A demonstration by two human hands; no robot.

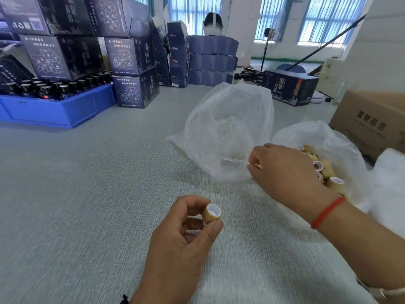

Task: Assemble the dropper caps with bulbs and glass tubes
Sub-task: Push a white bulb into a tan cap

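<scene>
The dropper cap (212,212), lower centre of the frame, is pinched between thumb and curled fingers of the left hand (186,229), white opening facing up-right. No tube is inserted yet. The right hand (282,170), right of centre, pinches one glass tube (235,161) at its end, well apart from the cap. Insertion remains. Whether a bulb is fitted cannot be told. A bag of loose caps (328,172) at right suggests many units are left. Everything rests on the grey tabletop (87,194).
</scene>
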